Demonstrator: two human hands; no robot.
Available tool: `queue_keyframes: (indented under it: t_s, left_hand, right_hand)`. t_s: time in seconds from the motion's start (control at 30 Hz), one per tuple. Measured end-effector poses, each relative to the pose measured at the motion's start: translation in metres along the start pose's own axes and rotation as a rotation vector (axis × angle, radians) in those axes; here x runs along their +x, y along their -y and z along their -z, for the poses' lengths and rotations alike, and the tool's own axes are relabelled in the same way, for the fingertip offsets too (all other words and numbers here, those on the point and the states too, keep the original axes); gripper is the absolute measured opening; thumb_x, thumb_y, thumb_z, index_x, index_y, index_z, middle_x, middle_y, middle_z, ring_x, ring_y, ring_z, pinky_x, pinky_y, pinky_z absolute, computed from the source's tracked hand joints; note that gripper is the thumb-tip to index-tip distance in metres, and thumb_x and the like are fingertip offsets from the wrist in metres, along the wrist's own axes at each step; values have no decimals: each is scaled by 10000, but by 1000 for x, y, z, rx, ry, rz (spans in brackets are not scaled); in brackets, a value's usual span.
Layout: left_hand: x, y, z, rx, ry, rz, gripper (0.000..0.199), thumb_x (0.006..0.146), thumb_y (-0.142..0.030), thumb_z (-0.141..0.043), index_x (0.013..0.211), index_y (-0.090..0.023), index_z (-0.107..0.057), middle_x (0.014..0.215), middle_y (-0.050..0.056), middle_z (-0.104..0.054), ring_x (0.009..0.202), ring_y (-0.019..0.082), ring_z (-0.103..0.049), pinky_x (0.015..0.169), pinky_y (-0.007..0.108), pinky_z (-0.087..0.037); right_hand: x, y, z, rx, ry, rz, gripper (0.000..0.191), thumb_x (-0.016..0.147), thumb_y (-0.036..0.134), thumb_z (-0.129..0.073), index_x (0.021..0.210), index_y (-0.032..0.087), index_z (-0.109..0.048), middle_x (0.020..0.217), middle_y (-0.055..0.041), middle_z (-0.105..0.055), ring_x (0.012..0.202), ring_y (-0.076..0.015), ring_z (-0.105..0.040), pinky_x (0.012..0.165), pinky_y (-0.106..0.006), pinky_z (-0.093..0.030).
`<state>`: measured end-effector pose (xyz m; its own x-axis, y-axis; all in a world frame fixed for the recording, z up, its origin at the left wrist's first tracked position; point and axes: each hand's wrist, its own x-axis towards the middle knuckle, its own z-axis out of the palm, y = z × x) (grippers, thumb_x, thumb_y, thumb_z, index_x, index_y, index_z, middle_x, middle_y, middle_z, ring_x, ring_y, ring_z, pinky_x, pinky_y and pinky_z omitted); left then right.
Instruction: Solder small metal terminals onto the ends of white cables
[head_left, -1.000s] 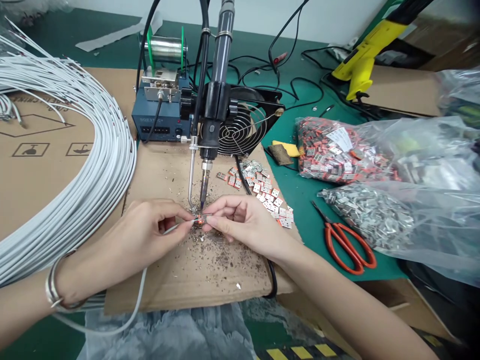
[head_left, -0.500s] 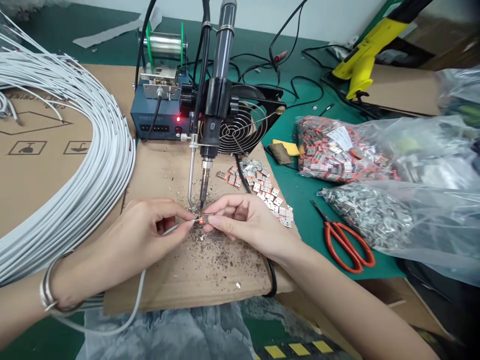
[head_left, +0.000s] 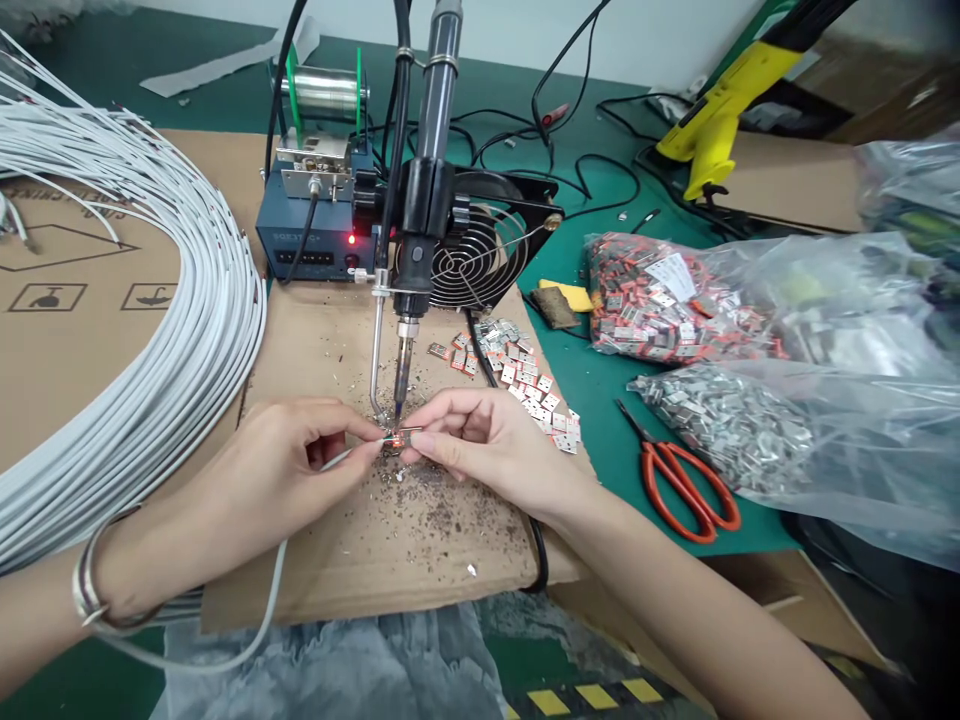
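My left hand [head_left: 300,455] is closed, pinching the end of a white cable [head_left: 279,580] between thumb and fingertips. The cable loops down below that wrist. In my right hand [head_left: 480,440] a small red-and-metal USB connector [head_left: 399,440] is pinched by thumb and forefinger. The connector meets the cable's wire end just under the tip of a clamped soldering iron [head_left: 414,260]. A thin bent solder feed tube [head_left: 376,350] comes down to the same spot. Whether the tip touches the connector, I cannot tell.
A large coil of white cables [head_left: 217,290] lies left. Behind stand a blue solder feeder [head_left: 300,225] with a solder spool [head_left: 324,92], and a fan [head_left: 472,260]. Loose connectors [head_left: 536,390] lie right, beyond them orange-handled scissors [head_left: 686,490] and plastic bags of parts [head_left: 660,300].
The whole view has shifted slightly, with things appearing a little further left. Both hands keep the same pinch on the cable and connector under the iron.
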<state>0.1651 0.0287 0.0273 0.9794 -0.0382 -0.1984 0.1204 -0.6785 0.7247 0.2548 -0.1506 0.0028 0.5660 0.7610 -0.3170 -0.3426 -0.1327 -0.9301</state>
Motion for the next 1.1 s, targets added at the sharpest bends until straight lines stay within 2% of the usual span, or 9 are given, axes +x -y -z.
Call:
queue_keyframes:
  t_s: [0.23, 0.43, 0.67, 0.77, 0.93, 1.0, 1.1]
  left_hand:
    - [-1, -1, 2, -16, -3, -18, 186, 847, -295, -541, 872, -226, -712, 600, -39, -573, 505, 76, -444, 464, 196, -333]
    - [4, 10, -1, -22, 13, 9, 197, 839, -322, -549, 840, -214, -713, 597, -26, -580, 523, 94, -449, 468, 206, -331]
    - [5, 10, -5, -53, 34, 26, 251, 844, -360, -535, 849, -183, -713, 561, -12, -543, 514, 108, -413, 461, 216, -310]
    - [-5, 3, -3, -104, 100, 70, 257, 836, -395, -548, 843, -183, -694, 582, -12, -548, 531, 110, -426, 471, 213, -313]
    - [-35, -8, -12, -429, 326, 211, 230, 822, -374, -578, 744, -157, -579, 599, -36, -484, 549, 90, -397, 491, 194, -299]
    - [-48, -10, -20, -524, 345, 218, 224, 826, -367, -584, 750, -158, -562, 613, -40, -466, 554, 85, -370, 496, 193, -286]
    - [-62, -11, -33, -602, 298, 214, 221, 825, -361, -598, 744, -159, -559, 616, -44, -460, 508, 69, -320, 454, 192, -250]
  right_hand:
    - [0, 0, 1, -11, 7, 9, 203, 697, 287, -747, 796, 139, -649, 682, -32, -685, 506, -65, -525, 396, -170, -324]
    - [1, 0, -2, -54, -29, -51, 277, 681, 335, -748, 784, 113, -618, 679, -42, -671, 391, -37, -436, 350, -175, -327]
    - [1, 0, 1, -77, 20, -51, 206, 701, 267, -731, 797, 113, -634, 680, -40, -668, 426, -31, -459, 364, -149, -363]
    - [-3, 2, 5, -98, 83, -33, 155, 727, 231, -702, 807, 118, -635, 688, -36, -670, 469, -45, -502, 391, -147, -388]
    - [-20, 12, 4, -94, 292, 81, 85, 738, 152, -679, 813, 122, -653, 717, -29, -676, 620, -73, -600, 549, -167, -456]
    - [-28, 16, 0, -100, 329, 79, 61, 750, 138, -661, 810, 126, -659, 718, -21, -672, 617, -65, -596, 558, -160, -457]
    - [-40, 18, -6, -67, 338, 6, 35, 754, 131, -645, 789, 125, -647, 674, -2, -647, 525, -52, -557, 467, -140, -449]
